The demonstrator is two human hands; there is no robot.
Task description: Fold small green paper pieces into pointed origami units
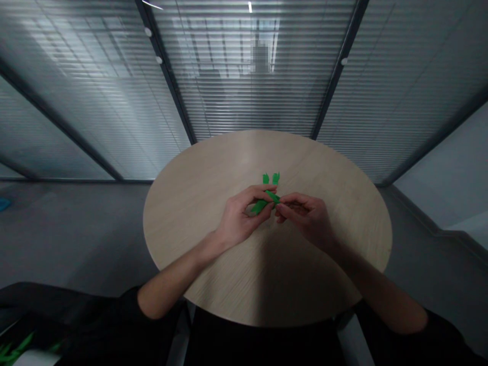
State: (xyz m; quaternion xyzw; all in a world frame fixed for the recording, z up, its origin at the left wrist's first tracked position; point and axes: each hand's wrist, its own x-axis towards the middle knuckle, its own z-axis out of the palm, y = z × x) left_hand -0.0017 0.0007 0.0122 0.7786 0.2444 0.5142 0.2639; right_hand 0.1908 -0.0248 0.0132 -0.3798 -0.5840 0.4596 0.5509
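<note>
Over the middle of the round wooden table (pixel 183 203), my left hand (pixel 244 213) pinches a bright green, flat, strip-like piece (pixel 259 206) between thumb and fingers. What kind of thing it is, I cannot make out. From the other side, the fingertips of my right hand (pixel 307 213) close on the same piece's right end, partly hiding it. Just beyond my left fingertips, a green piece with a ragged end (pixel 266 178) shows, and a similar green piece (pixel 275 178) is beside it. My fingers hide their lower ends, so I cannot tell whether they join the held piece.
Behind the table stands a glass partition with blinds (pixel 247 101) and dark frames. At the lower left are green leaf-like pieces (pixel 19 349) by a white object (pixel 38 358). A blue item (pixel 3 204) lies on the grey floor at far left.
</note>
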